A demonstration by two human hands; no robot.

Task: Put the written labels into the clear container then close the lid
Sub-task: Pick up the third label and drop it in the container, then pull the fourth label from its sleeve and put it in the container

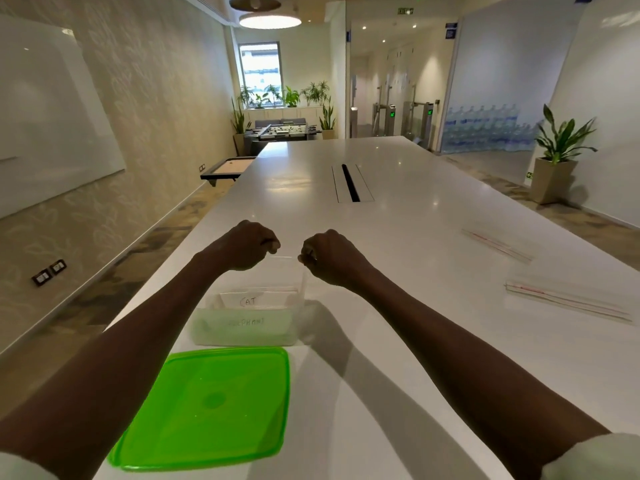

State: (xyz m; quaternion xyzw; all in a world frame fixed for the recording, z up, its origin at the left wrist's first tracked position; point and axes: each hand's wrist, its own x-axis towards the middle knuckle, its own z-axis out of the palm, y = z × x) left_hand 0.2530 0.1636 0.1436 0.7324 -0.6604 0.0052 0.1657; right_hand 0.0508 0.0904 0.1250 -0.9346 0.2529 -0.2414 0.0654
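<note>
Both arms reach out over the white table [398, 237]. The left hand [251, 245] and right hand [329, 258] are curled almost into fists, fingertips pinched on the two ends of a thin, nearly see-through strip [289, 257] held above the far side of the clear container [247, 315]. The container stands open, with labels [248, 301] inside (one reads CAT). Its green lid [207, 407] lies flat just in front of it. Two plastic sleeves [564, 301] lie well off to the right.
</note>
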